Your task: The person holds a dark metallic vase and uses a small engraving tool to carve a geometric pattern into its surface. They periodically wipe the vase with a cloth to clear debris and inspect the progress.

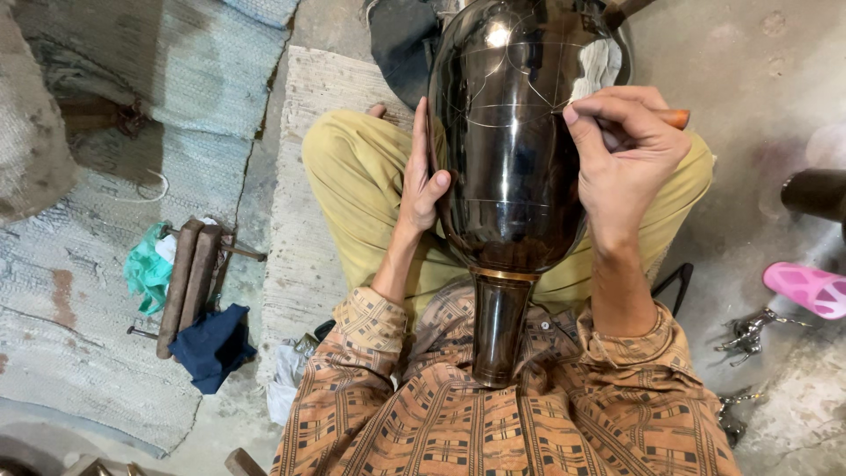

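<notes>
1. Already, in the head view, thin scribed lines cross the upper body of the dark metal vase [511,141] lying in my lap; below my hands it is bare.
2. My left hand [421,181] lies flat against its side.
3. My right hand [621,150] pinches an orange-handled scriber [674,117] on its surface.

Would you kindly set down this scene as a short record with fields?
Held thing: large glossy black metal vase with faint scratched lines, lying across the lap, narrow neck toward the person's chest
Left hand: flat against the vase's side, steadying it
Right hand: fingers closed around a tool with an orange-brown wooden handle, its tip against the vase
Seat: pale woven mat
Nearby: two wooden rods, dark blue cloth, pink sandal
</notes>
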